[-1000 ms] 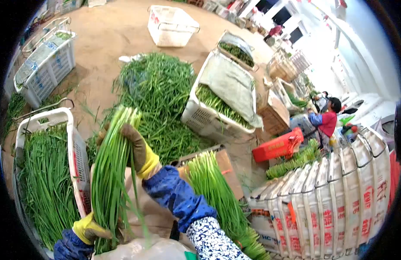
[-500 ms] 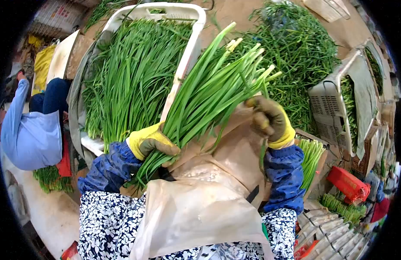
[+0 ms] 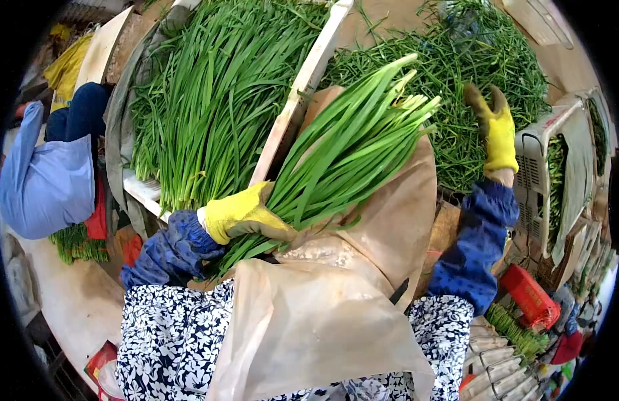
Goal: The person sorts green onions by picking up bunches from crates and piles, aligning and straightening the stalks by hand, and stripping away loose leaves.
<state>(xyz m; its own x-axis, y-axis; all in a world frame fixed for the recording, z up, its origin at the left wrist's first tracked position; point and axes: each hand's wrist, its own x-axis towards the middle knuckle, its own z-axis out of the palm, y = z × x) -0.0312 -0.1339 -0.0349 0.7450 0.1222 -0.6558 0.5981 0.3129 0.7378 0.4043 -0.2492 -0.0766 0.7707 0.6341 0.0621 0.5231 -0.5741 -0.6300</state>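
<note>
My left hand (image 3: pixel 246 215), in a yellow work glove with a darker palm side, is wrapped round a bunch of garlic chives (image 3: pixel 349 147). The pale cut ends point up and to the right, and the green leaf ends hang past my wrist. Away to the right, my gloved right hand (image 3: pixel 491 127) reaches over a heap of loose leaves (image 3: pixel 430 87) with fingers apart and nothing in them. Below the bunch, a beige plastic apron (image 3: pixel 316 327) covers my lap.
A white crate (image 3: pixel 302 87) full of garlic chives (image 3: pixel 216 100) stands ahead on the left. Another crate (image 3: pixel 533 180), partly draped with cloth, is at the right near a red package (image 3: pixel 529 296). A person in a blue top (image 3: pixel 48 187) sits at the far left.
My right hand has moved right, away from the bunch, and its fingers have spread. The leaf that hung beside it no longer shows. My left hand keeps its grip; the view has shifted.
</note>
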